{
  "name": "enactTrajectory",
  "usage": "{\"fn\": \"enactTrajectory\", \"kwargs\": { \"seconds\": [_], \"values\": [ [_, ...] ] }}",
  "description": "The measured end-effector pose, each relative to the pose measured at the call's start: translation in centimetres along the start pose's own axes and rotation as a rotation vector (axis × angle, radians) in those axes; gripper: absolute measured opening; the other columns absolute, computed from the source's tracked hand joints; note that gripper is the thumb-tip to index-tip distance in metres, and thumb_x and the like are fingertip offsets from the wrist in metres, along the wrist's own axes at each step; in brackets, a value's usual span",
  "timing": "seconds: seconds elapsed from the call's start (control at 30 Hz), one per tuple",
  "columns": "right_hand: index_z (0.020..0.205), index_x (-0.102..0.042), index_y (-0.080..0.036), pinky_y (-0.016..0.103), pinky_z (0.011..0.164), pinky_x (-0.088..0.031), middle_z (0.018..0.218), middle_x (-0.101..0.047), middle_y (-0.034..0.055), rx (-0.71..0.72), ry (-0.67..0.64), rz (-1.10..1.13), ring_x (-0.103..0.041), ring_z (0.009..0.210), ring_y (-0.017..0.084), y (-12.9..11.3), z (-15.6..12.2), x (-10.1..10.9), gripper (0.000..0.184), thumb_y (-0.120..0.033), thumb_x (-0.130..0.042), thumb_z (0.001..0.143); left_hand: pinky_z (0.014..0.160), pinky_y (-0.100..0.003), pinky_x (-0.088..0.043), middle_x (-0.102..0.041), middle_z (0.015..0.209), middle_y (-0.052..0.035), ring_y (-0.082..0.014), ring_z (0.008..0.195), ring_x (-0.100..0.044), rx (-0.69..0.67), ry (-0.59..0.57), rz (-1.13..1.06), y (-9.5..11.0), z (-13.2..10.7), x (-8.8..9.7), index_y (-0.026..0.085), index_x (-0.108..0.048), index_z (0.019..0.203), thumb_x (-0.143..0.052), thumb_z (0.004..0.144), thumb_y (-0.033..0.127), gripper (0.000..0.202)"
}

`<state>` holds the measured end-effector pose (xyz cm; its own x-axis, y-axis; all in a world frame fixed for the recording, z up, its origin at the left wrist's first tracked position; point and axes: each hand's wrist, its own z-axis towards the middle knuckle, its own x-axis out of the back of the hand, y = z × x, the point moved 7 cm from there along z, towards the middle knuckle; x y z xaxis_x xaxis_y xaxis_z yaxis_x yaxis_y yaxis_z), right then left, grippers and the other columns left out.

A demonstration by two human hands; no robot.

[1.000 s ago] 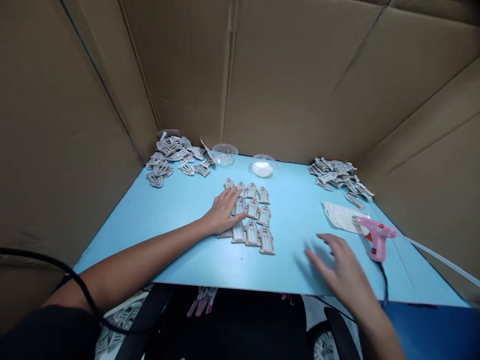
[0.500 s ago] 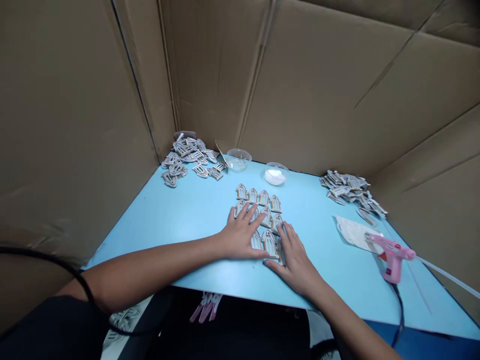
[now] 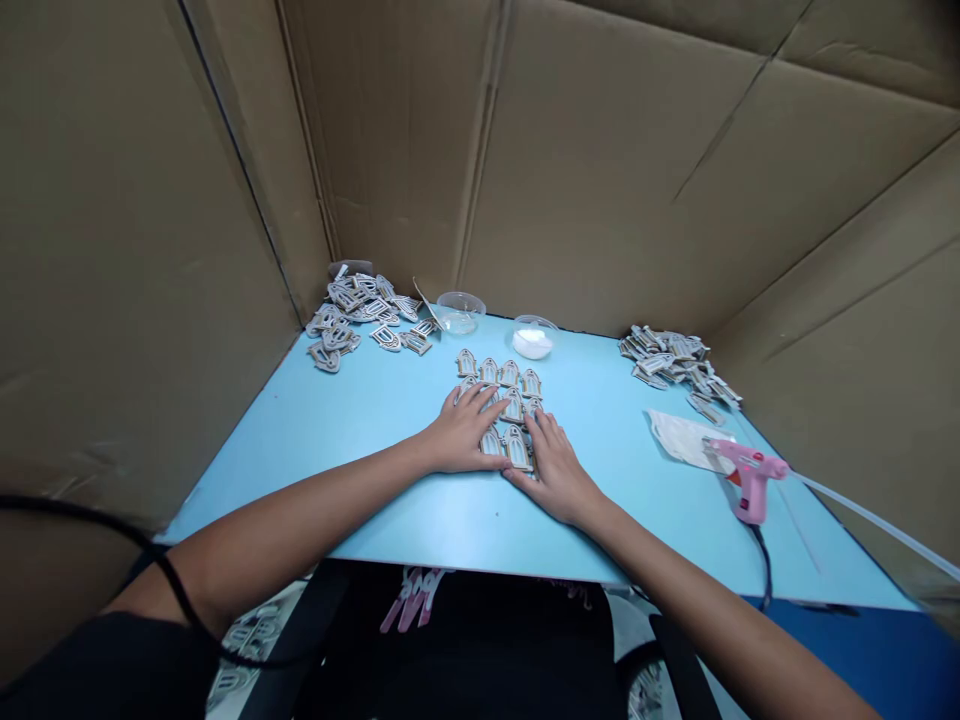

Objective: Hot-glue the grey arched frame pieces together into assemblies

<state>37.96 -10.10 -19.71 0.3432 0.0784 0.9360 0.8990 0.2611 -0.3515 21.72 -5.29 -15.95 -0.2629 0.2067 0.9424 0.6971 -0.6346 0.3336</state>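
The arched window cutouts (image 3: 508,374) are small flat pieces, pale grey with tan edges. They lie in tight rows near the middle of the blue counter (image 3: 360,440). The far row is in full view, while the nearer rows are partly under the hands. The left hand (image 3: 461,435) lies open and flat, its fingers spread over the left side of the rows. The right hand (image 3: 555,468) is also open, palm down against their near right corner. Neither hand grips a piece.

A loose heap of the same cutouts (image 3: 360,308) sits at the far left corner, and another heap (image 3: 675,358) at the far right. Between them stand a clear bowl (image 3: 460,311) and a bowl of white material (image 3: 533,338). To the right, well apart from the hands, a pink glue gun (image 3: 746,475) rests beside a clear plastic bag (image 3: 679,435). Cardboard walls (image 3: 600,170) close in the counter on three sides
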Motion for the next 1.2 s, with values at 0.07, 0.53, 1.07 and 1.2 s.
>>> {"fn": "enactTrajectory", "kwargs": {
  "seconds": [0.07,0.53,1.07,1.2],
  "values": [
    [0.170,-0.015,-0.015,0.066,0.130,-0.016,0.177,-0.011,0.0228,-0.016,0.015,-0.012,-0.003,0.165,0.039,0.0,0.3,0.1,0.100,-0.070,-0.053,0.096,0.133,-0.064,-0.012,-0.020,0.177,-0.0104,-0.0360,0.166,-0.013,0.026,0.041,0.018,-0.8,0.4,0.8,0.028,-0.030,0.166,-0.061,0.087,0.077,0.098],
    [0.138,-0.059,-0.012,0.069,0.121,-0.032,0.161,-0.044,0.0261,0.603,0.201,-0.373,-0.032,0.155,0.045,-12.4,1.7,3.2,0.045,-0.041,-0.051,0.105,0.110,-0.053,-0.054,-0.062,0.141,-0.0111,-0.0266,0.128,-0.062,0.692,0.296,0.229,-17.7,-1.9,8.9,0.017,-0.061,0.135,-0.066,0.100,0.043,0.043],
    [0.135,-0.059,-0.008,0.067,0.121,-0.033,0.149,-0.055,0.0223,0.499,-0.085,-0.309,-0.042,0.144,0.037,-19.9,13.7,-1.3,0.038,-0.022,-0.045,0.102,0.101,-0.046,-0.060,-0.065,0.132,-0.0113,-0.0234,0.117,-0.067,0.798,0.143,0.345,-16.3,-4.1,10.1,0.015,-0.062,0.133,-0.066,0.101,0.042,0.042],
    [0.136,-0.059,-0.006,0.065,0.123,-0.030,0.144,-0.059,0.0215,0.571,-0.055,-0.312,-0.049,0.134,0.035,-21.4,7.3,-2.4,0.042,-0.014,-0.032,0.105,0.103,-0.048,-0.059,-0.065,0.133,-0.0115,-0.0242,0.119,-0.066,0.787,0.092,0.358,-15.4,-3.7,10.4,0.015,-0.062,0.133,-0.066,0.101,0.042,0.042]
  ]
}}
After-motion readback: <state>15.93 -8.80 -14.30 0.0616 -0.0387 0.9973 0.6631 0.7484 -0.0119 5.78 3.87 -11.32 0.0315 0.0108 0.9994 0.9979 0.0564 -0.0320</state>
